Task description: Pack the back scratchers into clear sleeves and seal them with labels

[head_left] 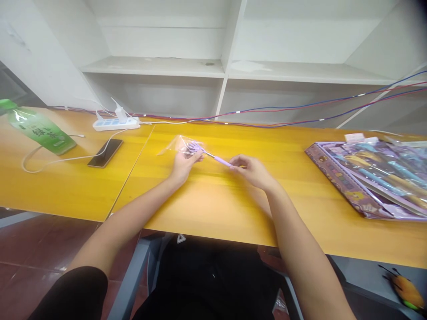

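A slim purple stick (222,161) with a silver middle section and a purple claw-like head is held between both hands above the yellow table. My left hand (187,163) is closed round the head end, where a clear plastic wrapper (176,144) spreads out to the left. The fingers of my right hand (250,170) pinch the purple handle's far end. Whether the wrapper still covers part of the head cannot be made out.
At the left are a green bottle (42,130), a dark phone (105,153) and a white power strip (116,123). A purple box (353,186) with wrapped items lies right. Cables (267,109) run along the back, before white shelves (160,66).
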{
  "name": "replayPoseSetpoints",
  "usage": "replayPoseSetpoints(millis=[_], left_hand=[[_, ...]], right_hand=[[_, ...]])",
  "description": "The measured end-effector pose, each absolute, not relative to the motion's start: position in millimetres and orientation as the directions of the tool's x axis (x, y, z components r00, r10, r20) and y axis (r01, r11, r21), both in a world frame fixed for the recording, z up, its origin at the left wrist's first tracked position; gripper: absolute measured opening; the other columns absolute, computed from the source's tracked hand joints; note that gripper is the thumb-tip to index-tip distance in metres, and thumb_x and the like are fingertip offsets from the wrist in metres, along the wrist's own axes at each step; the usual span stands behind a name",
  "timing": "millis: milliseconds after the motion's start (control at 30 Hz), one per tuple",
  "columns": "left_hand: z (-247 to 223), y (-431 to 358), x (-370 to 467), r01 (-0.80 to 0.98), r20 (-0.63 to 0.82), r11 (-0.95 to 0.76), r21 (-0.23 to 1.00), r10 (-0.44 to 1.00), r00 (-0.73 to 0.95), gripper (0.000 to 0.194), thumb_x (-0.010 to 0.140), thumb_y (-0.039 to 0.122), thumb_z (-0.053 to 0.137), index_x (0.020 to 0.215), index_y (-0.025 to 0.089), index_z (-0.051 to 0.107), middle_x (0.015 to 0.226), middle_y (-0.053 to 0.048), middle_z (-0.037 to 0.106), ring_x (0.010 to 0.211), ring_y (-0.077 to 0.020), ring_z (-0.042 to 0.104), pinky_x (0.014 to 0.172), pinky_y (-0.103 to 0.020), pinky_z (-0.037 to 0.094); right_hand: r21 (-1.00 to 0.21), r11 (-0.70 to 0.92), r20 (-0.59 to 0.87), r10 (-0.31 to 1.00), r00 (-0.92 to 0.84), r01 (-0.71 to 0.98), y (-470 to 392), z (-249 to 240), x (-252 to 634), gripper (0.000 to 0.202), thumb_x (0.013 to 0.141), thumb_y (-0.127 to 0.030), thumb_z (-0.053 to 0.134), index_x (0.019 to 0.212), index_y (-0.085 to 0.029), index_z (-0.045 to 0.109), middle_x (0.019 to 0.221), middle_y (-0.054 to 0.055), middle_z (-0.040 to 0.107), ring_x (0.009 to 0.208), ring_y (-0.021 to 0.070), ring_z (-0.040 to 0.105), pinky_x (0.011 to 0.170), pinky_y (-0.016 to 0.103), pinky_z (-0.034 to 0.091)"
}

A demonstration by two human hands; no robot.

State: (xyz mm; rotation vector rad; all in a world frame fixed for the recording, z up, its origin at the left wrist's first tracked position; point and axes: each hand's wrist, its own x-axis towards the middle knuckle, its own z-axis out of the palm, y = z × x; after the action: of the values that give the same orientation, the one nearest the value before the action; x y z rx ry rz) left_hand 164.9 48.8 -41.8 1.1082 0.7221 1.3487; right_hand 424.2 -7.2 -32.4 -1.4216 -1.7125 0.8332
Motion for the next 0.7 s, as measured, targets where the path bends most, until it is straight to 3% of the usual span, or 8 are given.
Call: replayPoseSetpoints(millis=[133, 333, 533, 700], left_hand=[[-46.9, 49.2, 166.7, -0.324, 0.193, -0.144, 0.935, 0.973, 0.125, 0.044, 0.066, 0.035, 0.095, 0.093, 0.016, 0.067, 0.084, 0.000, 0.072, 0.075, -0.0109, 0.066, 0.074, -0.025, 0.054], [-48.4, 49.0, 167.4, -0.253, 0.142, -0.109, 0.961, 0.983, 0.116, 0.037, 0.067, 0.035, 0.091, 0.084, 0.016, 0.064, 0.073, 0.003, 0.065, 0.066, -0.0091, 0.058, 0.065, -0.024, 0.046], [-46.7, 41.7, 168.1, -0.152, 0.105, -0.075, 0.986, 0.974, 0.200, 0.031, 0.066, 0.035, 0.089, 0.079, 0.016, 0.068, 0.069, 0.001, 0.065, 0.065, -0.0113, 0.057, 0.064, -0.026, 0.044], [-50.2, 35.8, 170.1, -0.079, 0.097, -0.077, 0.994, 0.955, 0.281, 0.029, 0.069, 0.034, 0.088, 0.083, 0.015, 0.071, 0.078, -0.003, 0.072, 0.072, -0.0146, 0.063, 0.069, -0.027, 0.048]], right_hand=[[-0.870, 0.206, 0.205, 0.977, -0.052, 0.448, -4.4, -34.1, 421.5, 0.032, 0.082, -0.049, 0.082, 0.096, -0.021, 0.076, 0.100, 0.009, 0.080, 0.082, 0.0222, 0.074, 0.078, 0.039, 0.061], [-0.879, 0.228, 0.230, 0.972, -0.046, 0.419, -7.4, -30.6, 419.3, 0.036, 0.082, -0.054, 0.082, 0.097, -0.021, 0.080, 0.098, 0.009, 0.080, 0.081, 0.0224, 0.073, 0.081, 0.041, 0.061], [-0.891, 0.251, 0.243, 0.967, -0.071, 0.377, -11.6, -25.5, 411.7, 0.036, 0.082, -0.055, 0.084, 0.097, -0.022, 0.082, 0.097, 0.008, 0.079, 0.083, 0.0225, 0.073, 0.081, 0.040, 0.061], [-0.864, 0.358, 0.352, 0.932, -0.084, 0.353, -11.4, -29.4, 402.1, 0.037, 0.082, -0.058, 0.084, 0.094, -0.024, 0.082, 0.098, 0.008, 0.075, 0.087, 0.0229, 0.073, 0.079, 0.039, 0.061]])
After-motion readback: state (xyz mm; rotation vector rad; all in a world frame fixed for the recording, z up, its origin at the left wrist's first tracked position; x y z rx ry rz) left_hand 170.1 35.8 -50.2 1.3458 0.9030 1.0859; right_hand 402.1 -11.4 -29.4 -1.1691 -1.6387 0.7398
